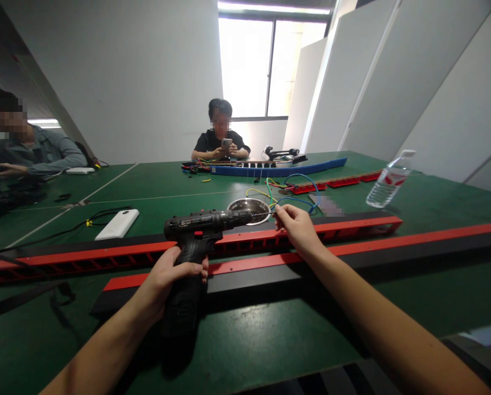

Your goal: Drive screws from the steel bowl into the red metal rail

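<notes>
Gripping the cordless drill [187, 225] left of the middle of the frame, your left hand [166, 274] wraps its fingers around the pistol handle [192, 253], the hand closed, while the drill's chuck [241, 218] points right. Near the centre, your right hand [298, 226] pinches the far end of the thin driver bit [265, 213] with thumb and fingertips, almost no gap between them; whether a screw also sits there is too small to tell. Just behind the bit stands a steel bowl [242, 203] with small dark pieces in it, and lower in the frame 2 red-and-black rails [232, 267] run across the green table [245, 340].

Expect the drill to feel rigid and fairly heavy, with weight in the motor body and in the battery base [181, 319] at the bottom of the handle, so the handle just under the body looks the best place to hold. The bit is likely hard, slim and slick; take it lightly by the end, with fingertips clear of the chuck.
</notes>
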Motion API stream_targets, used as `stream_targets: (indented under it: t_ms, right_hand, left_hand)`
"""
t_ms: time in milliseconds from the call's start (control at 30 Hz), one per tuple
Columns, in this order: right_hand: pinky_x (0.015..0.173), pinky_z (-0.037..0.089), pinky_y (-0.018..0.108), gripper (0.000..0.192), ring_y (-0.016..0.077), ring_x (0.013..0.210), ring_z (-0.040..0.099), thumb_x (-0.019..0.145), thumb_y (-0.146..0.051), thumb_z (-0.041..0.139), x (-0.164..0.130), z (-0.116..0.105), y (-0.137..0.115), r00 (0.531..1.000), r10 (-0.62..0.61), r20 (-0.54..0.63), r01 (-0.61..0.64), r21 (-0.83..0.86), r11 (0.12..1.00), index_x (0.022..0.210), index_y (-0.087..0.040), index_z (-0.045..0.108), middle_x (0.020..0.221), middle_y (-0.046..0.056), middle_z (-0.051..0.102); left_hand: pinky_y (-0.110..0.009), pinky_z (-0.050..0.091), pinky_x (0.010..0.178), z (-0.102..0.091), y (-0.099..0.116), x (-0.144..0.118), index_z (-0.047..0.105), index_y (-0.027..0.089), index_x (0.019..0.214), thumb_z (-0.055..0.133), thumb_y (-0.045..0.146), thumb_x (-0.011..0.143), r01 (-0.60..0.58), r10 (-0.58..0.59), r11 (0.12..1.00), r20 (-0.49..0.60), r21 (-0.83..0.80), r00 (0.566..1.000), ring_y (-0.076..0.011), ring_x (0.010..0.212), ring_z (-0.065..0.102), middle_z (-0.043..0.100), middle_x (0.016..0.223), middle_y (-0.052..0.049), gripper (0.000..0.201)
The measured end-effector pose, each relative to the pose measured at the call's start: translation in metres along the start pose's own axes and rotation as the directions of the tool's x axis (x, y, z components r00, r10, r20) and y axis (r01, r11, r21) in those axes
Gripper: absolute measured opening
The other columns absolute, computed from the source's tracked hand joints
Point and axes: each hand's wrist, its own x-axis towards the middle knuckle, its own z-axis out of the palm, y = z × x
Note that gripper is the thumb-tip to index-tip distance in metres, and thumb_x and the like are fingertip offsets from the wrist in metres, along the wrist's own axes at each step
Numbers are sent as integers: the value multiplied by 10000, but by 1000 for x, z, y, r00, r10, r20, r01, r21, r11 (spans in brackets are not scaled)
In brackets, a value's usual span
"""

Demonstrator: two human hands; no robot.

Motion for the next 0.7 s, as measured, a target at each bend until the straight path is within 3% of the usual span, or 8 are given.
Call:
stream_targets:
  t_ms: [700]
  right_hand:
    - [575, 407, 293, 450, 150, 548, 518, 873, -597, 666, 1, 0, 1, 1000, -6, -2, 6, -1, 1000, 660, -211, 577, 582, 0, 575]
  left_hand:
    - [-266, 537, 632, -2, -2, 1, 690, 137, 862, 781, 184, 671, 0, 0, 1000, 7, 13, 1000, -173, 680, 649, 703, 808, -46, 217]
